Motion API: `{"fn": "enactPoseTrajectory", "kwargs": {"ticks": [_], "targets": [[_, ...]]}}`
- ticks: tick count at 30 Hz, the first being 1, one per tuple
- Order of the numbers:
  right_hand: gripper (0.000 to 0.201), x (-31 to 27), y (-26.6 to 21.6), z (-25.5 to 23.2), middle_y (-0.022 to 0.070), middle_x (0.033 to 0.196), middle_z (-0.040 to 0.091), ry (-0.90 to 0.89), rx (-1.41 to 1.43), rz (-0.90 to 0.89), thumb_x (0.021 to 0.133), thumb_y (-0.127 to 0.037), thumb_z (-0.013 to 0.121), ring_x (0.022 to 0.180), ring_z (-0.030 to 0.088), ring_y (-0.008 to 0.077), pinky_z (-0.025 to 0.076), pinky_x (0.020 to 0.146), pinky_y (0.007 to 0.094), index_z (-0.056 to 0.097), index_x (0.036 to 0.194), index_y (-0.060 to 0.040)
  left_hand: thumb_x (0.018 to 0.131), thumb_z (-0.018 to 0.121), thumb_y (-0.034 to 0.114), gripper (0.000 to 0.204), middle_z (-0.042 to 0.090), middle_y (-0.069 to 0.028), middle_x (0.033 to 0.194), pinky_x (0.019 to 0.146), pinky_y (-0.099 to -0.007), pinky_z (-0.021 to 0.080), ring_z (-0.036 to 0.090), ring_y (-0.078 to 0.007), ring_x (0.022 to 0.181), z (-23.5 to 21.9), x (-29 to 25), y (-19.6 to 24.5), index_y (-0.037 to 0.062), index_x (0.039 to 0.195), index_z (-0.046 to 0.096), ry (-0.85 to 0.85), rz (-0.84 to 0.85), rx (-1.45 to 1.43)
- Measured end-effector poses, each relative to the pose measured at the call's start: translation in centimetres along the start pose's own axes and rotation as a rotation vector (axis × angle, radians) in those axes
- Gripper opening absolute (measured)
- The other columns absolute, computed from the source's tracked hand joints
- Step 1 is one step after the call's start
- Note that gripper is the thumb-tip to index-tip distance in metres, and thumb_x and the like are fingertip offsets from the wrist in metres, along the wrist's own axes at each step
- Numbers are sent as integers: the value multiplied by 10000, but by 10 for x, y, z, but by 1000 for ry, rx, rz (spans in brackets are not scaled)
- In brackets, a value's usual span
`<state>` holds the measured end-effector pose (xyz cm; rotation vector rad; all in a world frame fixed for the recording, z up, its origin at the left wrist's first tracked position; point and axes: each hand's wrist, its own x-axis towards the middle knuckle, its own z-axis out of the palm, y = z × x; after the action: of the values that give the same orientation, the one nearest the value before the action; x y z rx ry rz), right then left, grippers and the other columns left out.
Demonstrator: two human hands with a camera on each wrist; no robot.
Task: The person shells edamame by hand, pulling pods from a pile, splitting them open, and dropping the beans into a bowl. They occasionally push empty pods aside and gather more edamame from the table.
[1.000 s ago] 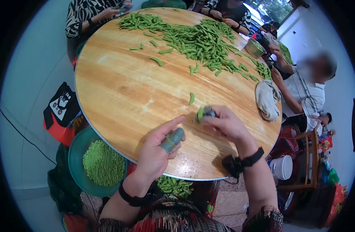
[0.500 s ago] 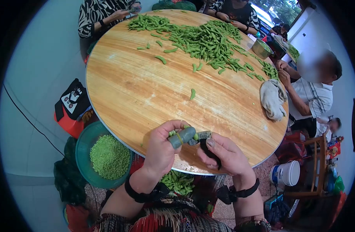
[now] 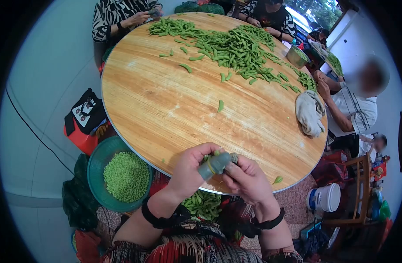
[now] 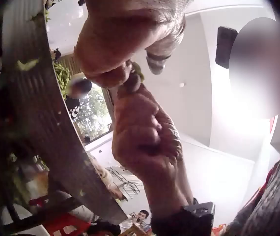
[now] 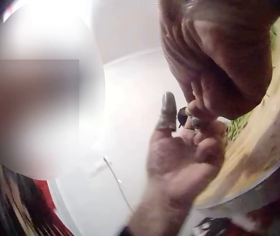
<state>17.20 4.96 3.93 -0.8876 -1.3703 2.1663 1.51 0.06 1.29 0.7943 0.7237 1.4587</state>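
My left hand (image 3: 185,168) and right hand (image 3: 251,182) meet over the near edge of a round wooden table (image 3: 166,114). A grey-green finger sleeve (image 3: 215,165) with a yellow band covers my left thumb. Between the left thumb and curled fingertips I pinch a green bean pod (image 4: 139,73), mostly hidden by the fingers. The right hand's curled fingers and thumb meet it at the sleeve's tip, with a grey wrap (image 3: 233,157) on a fingertip. Beside the right hand lies a loose green pod (image 3: 277,179); another bean pod (image 3: 220,105) lies farther in.
A large pile of pods (image 3: 236,48) covers the far table. At the right edge are a crumpled cloth (image 3: 309,113) and a metal bowl (image 3: 298,57). A green basin (image 3: 95,175) of shelled beans stands lower left; a bag of pods (image 3: 203,205) is below me. Other people sit round the table.
My hands were apart a second ago, then came together over the near edge, where they still work at a pod. The loose pod beside my right hand now shows. The view has shifted slightly.
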Motion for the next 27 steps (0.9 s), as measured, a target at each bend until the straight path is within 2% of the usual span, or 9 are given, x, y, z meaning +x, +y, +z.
{"fn": "enactPoseTrajectory", "kwargs": {"ticks": [1, 4, 6, 11, 16, 18, 22, 24, 27], "targets": [[192, 2, 2, 0, -37, 612, 486, 3, -2, 0, 938, -199, 462, 446, 343, 11, 257, 388, 154, 531, 847, -44, 786, 618, 5, 166, 586, -34, 853, 674, -196, 433, 522, -58, 745, 1, 1, -2, 32, 945, 579, 47, 101, 346], [181, 5, 3, 0, -34, 612, 490, 93, -444, -211, 934, -188, 470, 440, 334, 5, 244, 375, 152, 531, 846, -42, 791, 610, -4, 135, 575, -8, 827, 686, -198, 427, 505, -46, 754, 3, 1, 4, 34, 914, 568, 66, 105, 456], [177, 7, -4, -1, -30, 603, 479, 18, 101, 85, 935, -191, 464, 421, 323, 7, 237, 356, 148, 514, 841, -49, 791, 625, 19, 130, 569, 1, 807, 684, -208, 432, 500, -50, 744, 2, 3, 6, 24, 905, 562, 79, 138, 473], [170, 17, -7, 0, -27, 589, 455, 0, 352, 236, 940, -200, 446, 396, 307, 14, 226, 332, 141, 489, 854, -60, 763, 619, -13, 162, 579, 2, 809, 686, -216, 438, 521, -61, 753, -8, 6, 15, 14, 919, 584, 66, 161, 426], [172, 27, 0, 5, -19, 588, 469, -14, 414, 326, 938, -184, 449, 399, 320, 24, 252, 348, 161, 497, 830, -59, 746, 655, 23, 167, 573, -1, 768, 609, -216, 431, 503, -55, 695, -18, 8, 27, 31, 905, 604, 24, 225, 851], [197, 31, 7, 7, -21, 594, 487, 83, -135, -42, 941, -160, 439, 423, 340, 23, 285, 389, 187, 517, 784, -70, 754, 639, 12, 159, 567, 6, 759, 601, -211, 428, 497, -50, 686, -23, 8, 26, 32, 908, 604, 26, 157, 755], [180, 32, 3, 8, 43, 568, 519, 138, -74, 58, 903, -132, 500, 420, 422, 115, 344, 431, 248, 526, 743, -54, 772, 585, -29, 167, 554, 23, 755, 601, -196, 423, 492, -39, 689, -20, 12, 18, 31, 928, 601, 95, 35, 567], [124, 34, 11, 11, 133, 569, 526, 385, -1022, -497, 838, -106, 566, 459, 507, 255, 393, 449, 317, 520, 752, -29, 779, 566, -40, 173, 555, 24, 754, 603, -194, 423, 494, -37, 697, -13, 14, 7, 30, 934, 598, 161, 41, 508], [115, 32, 10, 12, 192, 599, 518, 441, -1135, -479, 782, -81, 603, 544, 540, 352, 421, 486, 379, 515, 759, -10, 790, 544, -46, 178, 554, 22, 755, 608, -192, 421, 498, -40, 706, -13, 18, -8, 21, 948, 589, 232, 68, 485]]}}
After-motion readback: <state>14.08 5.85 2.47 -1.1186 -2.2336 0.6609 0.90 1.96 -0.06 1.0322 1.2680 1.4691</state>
